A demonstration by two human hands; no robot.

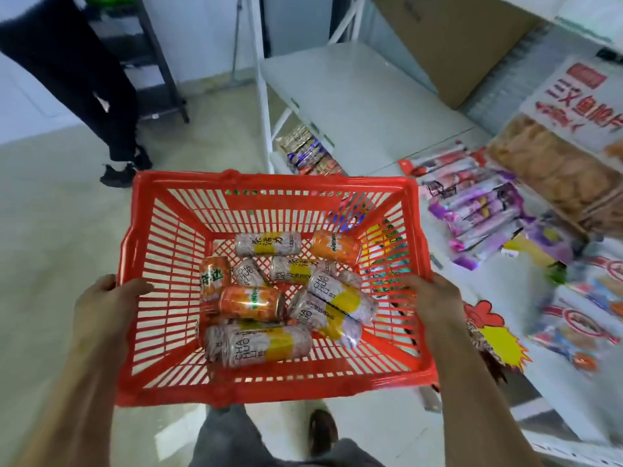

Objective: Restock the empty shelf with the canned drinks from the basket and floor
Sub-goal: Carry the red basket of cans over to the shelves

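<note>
A red plastic basket (269, 188) hangs in the air in front of me, carried by both sides. My left hand (104, 305) grips its left rim, thumb over the edge. My right hand (435, 301) grips its right rim. Several canned drinks lie loose on the basket floor: pale cans with yellow bands (269, 343) and orange cans (251, 303). An empty white shelf (354, 106) stretches out beyond the basket's far edge.
Snack packets (478, 203) and a biscuit box (553, 170) fill the shelf to my right. More packets (306, 153) sit on a lower shelf. Another person's legs (111, 123) stand at far left by a metal rack. My shoe (322, 431) shows below.
</note>
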